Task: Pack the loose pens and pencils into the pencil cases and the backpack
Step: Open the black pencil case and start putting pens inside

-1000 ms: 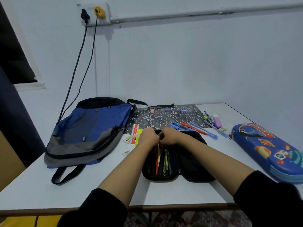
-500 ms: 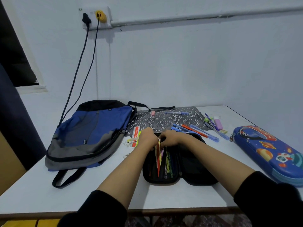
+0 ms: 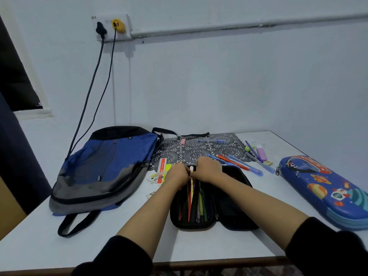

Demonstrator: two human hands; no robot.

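A black pencil case (image 3: 229, 206) lies open on the table in front of me, its left half filled with several pencils and pens. My left hand (image 3: 177, 175) and my right hand (image 3: 208, 169) meet at the case's far end, both pinching a yellow pencil (image 3: 191, 184) with a white eraser tip that lies lengthwise in the left half. Loose pens (image 3: 239, 164) lie just beyond the case on a patterned mat (image 3: 199, 150). A blue and grey backpack (image 3: 105, 170) lies flat at the left. A blue space-print pencil case (image 3: 326, 188) sits zipped at the right.
A red and white ruler (image 3: 161, 170) and a yellow highlighter lie left of my hands. A purple highlighter (image 3: 261, 152), a green eraser and more pens sit at the back right. Two cables (image 3: 93, 96) hang from a wall socket down behind the backpack. The table edge runs close below my forearms.
The yellow pencil has slid further down into the left half of the black case, with both hands staying at the case's far end. The view has shifted slightly.
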